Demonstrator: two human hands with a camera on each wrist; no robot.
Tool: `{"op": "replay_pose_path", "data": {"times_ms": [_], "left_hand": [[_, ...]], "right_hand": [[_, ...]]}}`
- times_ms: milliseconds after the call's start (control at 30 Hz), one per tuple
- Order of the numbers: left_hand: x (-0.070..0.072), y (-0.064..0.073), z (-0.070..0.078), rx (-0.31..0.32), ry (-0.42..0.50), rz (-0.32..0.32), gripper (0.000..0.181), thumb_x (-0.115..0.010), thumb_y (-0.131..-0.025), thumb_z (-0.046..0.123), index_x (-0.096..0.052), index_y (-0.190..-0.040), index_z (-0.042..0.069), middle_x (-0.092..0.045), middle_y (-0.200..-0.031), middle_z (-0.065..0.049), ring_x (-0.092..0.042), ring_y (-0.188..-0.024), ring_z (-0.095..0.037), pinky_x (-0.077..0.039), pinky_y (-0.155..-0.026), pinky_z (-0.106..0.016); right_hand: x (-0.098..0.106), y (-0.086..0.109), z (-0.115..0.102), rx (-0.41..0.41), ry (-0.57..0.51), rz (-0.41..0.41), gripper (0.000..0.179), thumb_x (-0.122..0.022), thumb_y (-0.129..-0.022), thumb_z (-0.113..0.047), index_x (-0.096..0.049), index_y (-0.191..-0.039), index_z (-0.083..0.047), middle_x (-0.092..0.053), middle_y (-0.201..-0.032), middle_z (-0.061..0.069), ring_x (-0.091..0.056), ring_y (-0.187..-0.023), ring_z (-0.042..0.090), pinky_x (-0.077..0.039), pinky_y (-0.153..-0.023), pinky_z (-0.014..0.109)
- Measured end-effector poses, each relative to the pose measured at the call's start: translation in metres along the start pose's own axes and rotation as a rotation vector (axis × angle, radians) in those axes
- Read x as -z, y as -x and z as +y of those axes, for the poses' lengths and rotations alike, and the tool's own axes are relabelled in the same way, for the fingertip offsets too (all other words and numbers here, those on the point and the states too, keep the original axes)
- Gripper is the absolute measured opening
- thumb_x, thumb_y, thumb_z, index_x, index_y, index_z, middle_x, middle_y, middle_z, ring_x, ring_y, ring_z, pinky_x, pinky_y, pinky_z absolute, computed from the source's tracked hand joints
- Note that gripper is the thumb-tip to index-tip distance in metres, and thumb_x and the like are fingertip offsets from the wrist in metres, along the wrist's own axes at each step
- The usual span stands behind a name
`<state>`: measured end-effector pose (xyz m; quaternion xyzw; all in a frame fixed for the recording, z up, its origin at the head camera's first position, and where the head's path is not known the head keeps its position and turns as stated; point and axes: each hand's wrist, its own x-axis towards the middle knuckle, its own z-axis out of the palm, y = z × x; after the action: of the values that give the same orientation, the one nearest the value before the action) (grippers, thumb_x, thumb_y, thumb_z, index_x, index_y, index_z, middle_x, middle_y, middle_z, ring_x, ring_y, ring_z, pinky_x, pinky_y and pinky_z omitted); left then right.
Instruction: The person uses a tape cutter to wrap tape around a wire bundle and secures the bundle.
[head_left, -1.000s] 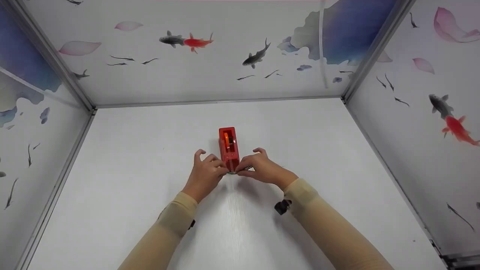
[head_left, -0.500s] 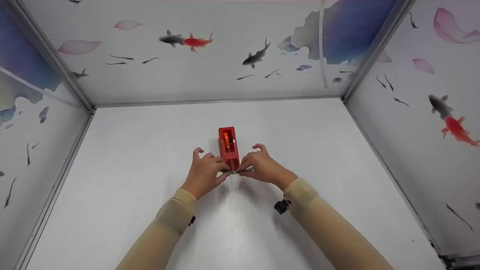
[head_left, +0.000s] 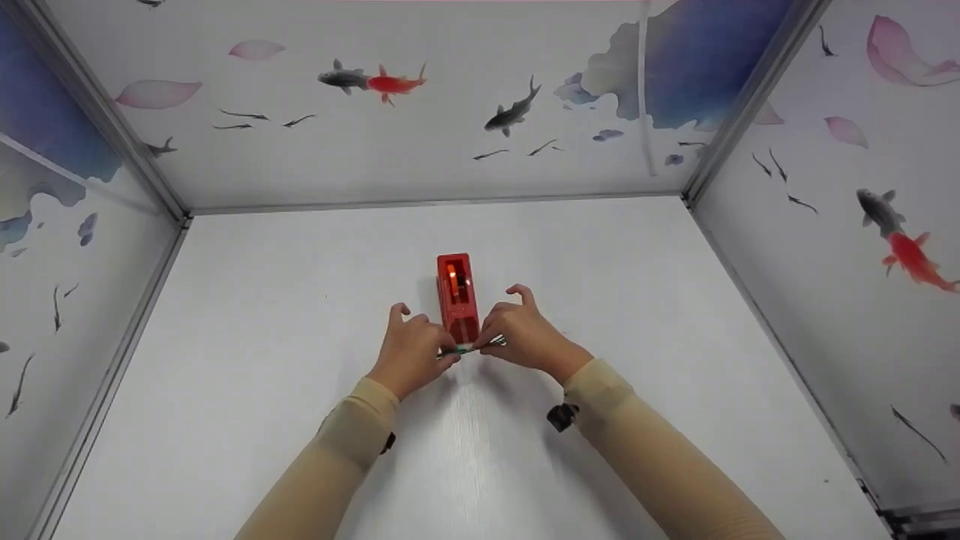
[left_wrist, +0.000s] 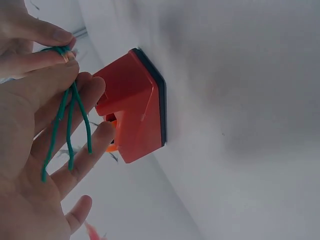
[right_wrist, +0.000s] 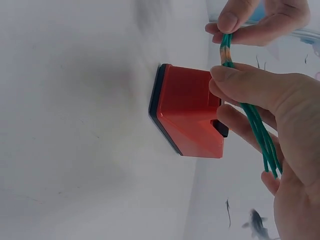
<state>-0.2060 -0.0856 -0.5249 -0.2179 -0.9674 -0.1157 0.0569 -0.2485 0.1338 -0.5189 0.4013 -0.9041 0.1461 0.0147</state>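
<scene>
A bundle of thin green wires (right_wrist: 260, 132) with a copper-coloured section (right_wrist: 225, 54) runs between my two hands. My left hand (head_left: 411, 352) pinches it on one side of that section, and loose green ends (left_wrist: 70, 132) fan out across the palm. On the other side my right hand (head_left: 529, 334) pinches the bundle between thumb and fingers, with several wire ends trailing past the palm. Just beyond the fingertips stands a red tape dispenser (head_left: 460, 309) with a dark base and an orange wheel (head_left: 453, 277). The wires are close to its near end in the head view.
The dispenser stands on a white table (head_left: 262, 337). White panels with printed fish and petals rise at the back (head_left: 420, 157), left and right, framed by grey metal edges (head_left: 442, 204). A dark wrist camera (head_left: 562, 416) hangs under the right sleeve.
Both hands have shifted slightly towards me from the dispenser's near end, and more green wire shows between the fingertips. The dispenser stays in place.
</scene>
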Motion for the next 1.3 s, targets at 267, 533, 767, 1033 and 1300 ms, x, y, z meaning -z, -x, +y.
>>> {"op": "replay_pose_path", "data": {"times_ms": [267, 533, 767, 1033, 1300], "left_hand": [[-0.005, 0.004, 0.0, 0.009, 0.039, 0.085, 0.009, -0.086, -0.085, 0.031, -0.085, -0.09, 0.024, -0.077, -0.077, 0.007, -0.059, -0.076, -0.014, -0.034, -0.106, -0.055], [-0.005, 0.007, 0.0, -0.005, -0.013, 0.172, 0.008, -0.086, -0.086, 0.031, -0.085, -0.091, 0.024, -0.079, -0.081, 0.006, -0.061, -0.078, -0.015, -0.037, -0.105, -0.054], [-0.006, 0.008, -0.003, -0.022, -0.031, 0.248, 0.006, -0.085, -0.086, 0.03, -0.084, -0.088, 0.024, -0.079, -0.081, 0.006, -0.063, -0.08, -0.015, -0.04, -0.103, -0.054], [-0.007, 0.009, -0.002, 0.016, 0.031, 0.288, 0.012, -0.089, -0.082, 0.028, -0.084, -0.091, 0.022, -0.079, -0.083, 0.004, -0.067, -0.083, -0.016, -0.041, -0.103, -0.055], [-0.009, 0.009, -0.002, 0.067, 0.095, 0.259, 0.017, -0.09, -0.08, 0.025, -0.083, -0.095, 0.023, -0.079, -0.088, 0.005, -0.069, -0.085, -0.017, -0.04, -0.104, -0.054]], "right_hand": [[-0.001, 0.0, -0.002, -0.089, 0.065, 0.0, 0.01, -0.088, -0.084, -0.031, -0.085, -0.094, -0.031, -0.078, -0.082, -0.014, -0.063, -0.095, 0.007, -0.018, -0.116, 0.063], [0.001, -0.001, -0.002, -0.219, -0.012, -0.07, 0.015, -0.081, -0.089, -0.042, -0.085, -0.098, -0.032, -0.078, -0.082, -0.015, -0.064, -0.097, 0.012, -0.012, -0.119, 0.064], [0.0, -0.003, -0.001, -0.235, -0.17, -0.132, 0.015, -0.077, -0.094, -0.034, -0.084, -0.106, -0.027, -0.079, -0.089, -0.012, -0.072, -0.099, 0.016, -0.011, -0.118, 0.066], [-0.008, -0.002, 0.003, -0.237, -0.358, -0.136, 0.016, -0.079, -0.093, -0.024, -0.083, -0.107, -0.019, -0.081, -0.1, -0.005, -0.073, -0.107, 0.024, -0.008, -0.119, 0.063], [-0.011, -0.002, 0.006, -0.195, -0.375, -0.062, 0.013, -0.081, -0.091, -0.021, -0.083, -0.103, -0.017, -0.08, -0.097, -0.004, -0.073, -0.101, 0.021, -0.013, -0.119, 0.06]]}}
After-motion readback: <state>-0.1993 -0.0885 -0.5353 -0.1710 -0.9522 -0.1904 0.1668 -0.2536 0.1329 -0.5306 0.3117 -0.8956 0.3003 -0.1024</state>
